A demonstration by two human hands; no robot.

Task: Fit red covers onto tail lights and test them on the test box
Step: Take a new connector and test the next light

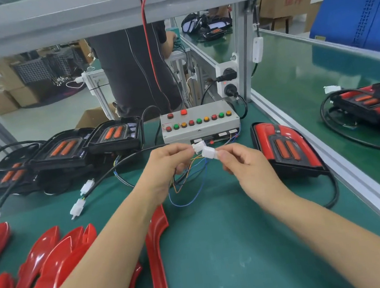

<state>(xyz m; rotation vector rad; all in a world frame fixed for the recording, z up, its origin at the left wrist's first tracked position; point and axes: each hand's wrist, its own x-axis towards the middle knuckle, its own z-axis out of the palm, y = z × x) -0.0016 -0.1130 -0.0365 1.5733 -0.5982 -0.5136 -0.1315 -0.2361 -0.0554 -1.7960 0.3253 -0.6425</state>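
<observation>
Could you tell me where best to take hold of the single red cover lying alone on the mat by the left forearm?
Probably grip the red cover at its long straight lower section, coming from above and pinching across the narrow width. That stretch lies flat on the green mat with bare space on its right; the curved upper end sits under the left forearm.

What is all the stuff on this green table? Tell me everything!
test box: one, grey with red, green and orange buttons, at the back of the table.
uncovered tail lights: three, black, back left.
covered tail light: one, red and black, right of the hands.
red covers: several, red, front left.
loose plugs: three, white, on black cables, left.
white connectors: two, white, between the hands.
left hand: one, pinches one connector.
right hand: one, pinches the other.
</observation>
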